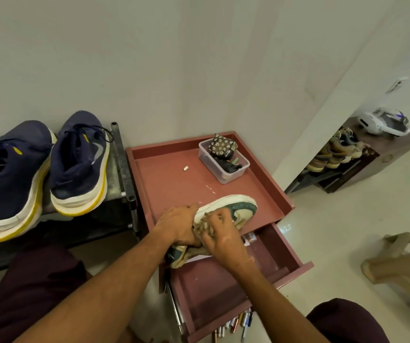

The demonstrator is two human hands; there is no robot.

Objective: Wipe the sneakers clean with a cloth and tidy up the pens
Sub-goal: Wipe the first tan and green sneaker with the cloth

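Note:
A cream and teal sneaker point(236, 209) lies on its side at the front edge of the pink cabinet top point(171, 184). My left hand point(179, 226) grips its sole side near the toe. Over the laces, my right hand point(223, 238) presses a crumpled beige cloth point(205, 225). Two navy sneakers with white and yellow soles point(77, 164) stand on a dark rack at the left. Several pens point(236, 323) lie in the front of the open drawer point(223, 288), and a few more point(249, 237) show at its back.
A clear plastic box point(223, 167) with a flowered pouch sits at the back right of the cabinet top. A small white piece point(185, 168) lies nearby. Wet streaks point(206, 186) mark the top. More shoes point(335, 152) sit on a low shelf at the right.

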